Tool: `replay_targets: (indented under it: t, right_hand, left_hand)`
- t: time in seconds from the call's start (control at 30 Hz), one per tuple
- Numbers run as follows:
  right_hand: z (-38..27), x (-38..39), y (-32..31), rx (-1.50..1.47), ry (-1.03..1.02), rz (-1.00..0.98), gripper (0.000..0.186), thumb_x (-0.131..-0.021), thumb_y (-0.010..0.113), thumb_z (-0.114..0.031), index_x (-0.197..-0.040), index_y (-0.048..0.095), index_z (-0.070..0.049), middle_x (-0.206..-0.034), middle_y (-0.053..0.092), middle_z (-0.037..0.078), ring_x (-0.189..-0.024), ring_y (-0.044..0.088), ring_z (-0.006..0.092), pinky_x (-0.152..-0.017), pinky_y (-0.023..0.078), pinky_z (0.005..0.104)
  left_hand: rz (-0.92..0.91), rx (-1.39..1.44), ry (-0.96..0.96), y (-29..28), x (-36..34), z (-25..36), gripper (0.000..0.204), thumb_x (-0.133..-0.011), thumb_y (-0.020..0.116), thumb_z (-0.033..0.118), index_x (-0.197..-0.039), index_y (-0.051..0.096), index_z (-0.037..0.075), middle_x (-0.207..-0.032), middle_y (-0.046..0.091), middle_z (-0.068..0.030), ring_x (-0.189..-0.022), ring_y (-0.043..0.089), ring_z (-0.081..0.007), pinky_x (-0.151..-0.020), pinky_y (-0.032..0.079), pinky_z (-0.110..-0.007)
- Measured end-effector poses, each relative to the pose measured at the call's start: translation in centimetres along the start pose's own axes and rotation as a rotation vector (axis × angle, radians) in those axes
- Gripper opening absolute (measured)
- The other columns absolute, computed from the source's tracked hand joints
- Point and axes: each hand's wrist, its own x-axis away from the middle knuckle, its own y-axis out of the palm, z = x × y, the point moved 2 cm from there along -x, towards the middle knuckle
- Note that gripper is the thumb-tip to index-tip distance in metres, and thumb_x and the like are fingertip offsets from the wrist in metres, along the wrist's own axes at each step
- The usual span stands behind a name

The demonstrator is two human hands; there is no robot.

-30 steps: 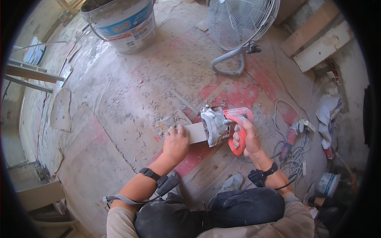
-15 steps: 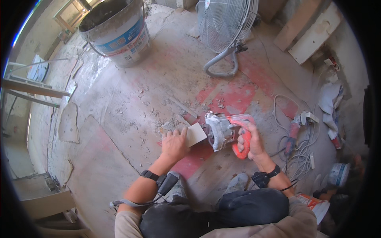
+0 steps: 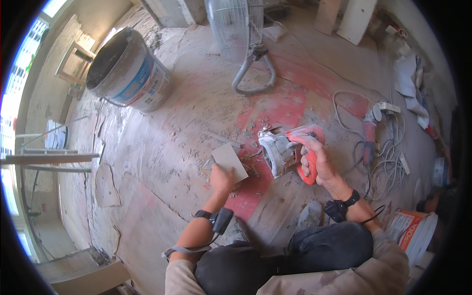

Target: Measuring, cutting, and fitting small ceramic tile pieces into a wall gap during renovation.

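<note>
My left hand (image 3: 222, 178) is closed on the near-left edge of a flat beige tile (image 3: 231, 161), which is tilted just above the dusty floor. In my right hand (image 3: 318, 161), the red handle of a handheld tile cutter (image 3: 278, 156) is gripped with wrapped fingers. The cutter's dust-coated grey body points left, toward the tile, with a gap between them. Its blade is hard to make out. Beneath the tile lie a thin strip (image 3: 222, 138) and scattered chips on a red patch of floor (image 3: 253, 189).
A dirty bucket (image 3: 130, 73) and a floor fan (image 3: 236, 39) stand ahead. At right lie a red angle grinder (image 3: 368, 132) and tangled cable (image 3: 388, 167). A white-and-orange bucket (image 3: 412, 233) is by my right knee. Boards (image 3: 356, 19) lean at the far right.
My left hand now shows more of the tile, which is turned and apart from the cutter. The cutter has shifted right of the tile. The whole view has also swung.
</note>
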Motion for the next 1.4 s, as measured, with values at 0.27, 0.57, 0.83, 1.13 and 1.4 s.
replay_targets:
  t: [0.27,0.57,0.83,1.13,1.4]
  right_hand:
    - [0.9,-1.0,-0.3,0.080,0.027,-0.063,0.047,-0.096,0.054,-0.048,-0.115,0.063,-0.006,-0.062,0.049,0.000,-0.044,0.046,0.0101,-0.041,0.041,0.0278]
    - [1.8,-3.7,3.6,0.076,-0.029,-0.087,0.048,-0.096,0.053,-0.048,-0.112,0.062,-0.003,-0.066,0.049,0.000,-0.045,0.046,0.0102,-0.041,0.041,0.0271]
    - [2.6,-6.1,6.3,0.157,-0.079,-0.122,0.050,-0.095,0.050,-0.049,-0.112,0.061,-0.004,-0.070,0.048,0.000,-0.048,0.046,0.0098,-0.041,0.040,0.0265]
    - [2.5,-6.8,7.7,0.114,-0.087,-0.097,0.052,-0.094,0.054,-0.048,-0.117,0.060,-0.002,-0.068,0.046,0.000,-0.047,0.043,0.0091,-0.039,0.040,0.0250]
    - [2.4,-7.2,7.7,0.126,-0.130,-0.123,0.053,-0.093,0.053,-0.049,-0.119,0.060,-0.002,-0.068,0.047,0.001,-0.047,0.044,0.0093,-0.040,0.041,0.0251]
  left_hand:
    - [0.090,-0.400,0.466,-2.4,2.5,-0.4,0.071,-0.083,0.071,0.033,-0.145,0.045,0.012,-0.148,0.046,-0.0235,-0.135,0.047,-0.0392,-0.103,0.044,-0.051]
    - [-0.070,-0.500,0.596,-2.1,3.0,-0.4,0.100,-0.071,0.083,0.041,-0.152,0.036,0.007,-0.163,0.021,-0.0212,-0.150,0.023,-0.0399,-0.113,0.034,-0.053]
    - [-0.108,-0.452,0.620,-3.2,3.2,0.2,0.100,-0.068,0.085,0.043,-0.150,0.040,0.007,-0.160,0.030,-0.0112,-0.144,0.033,-0.0417,-0.105,0.041,-0.059]
    - [-0.143,-0.456,0.568,-3.2,2.8,0.0,0.095,-0.072,0.083,0.043,-0.150,0.041,0.008,-0.163,0.026,-0.0113,-0.147,0.028,-0.0370,-0.104,0.040,-0.061]
    - [-0.100,-0.447,0.594,-2.9,2.5,-0.7,0.099,-0.065,0.086,0.044,-0.148,0.043,0.010,-0.161,0.028,-0.0143,-0.146,0.030,-0.0377,-0.105,0.040,-0.063]
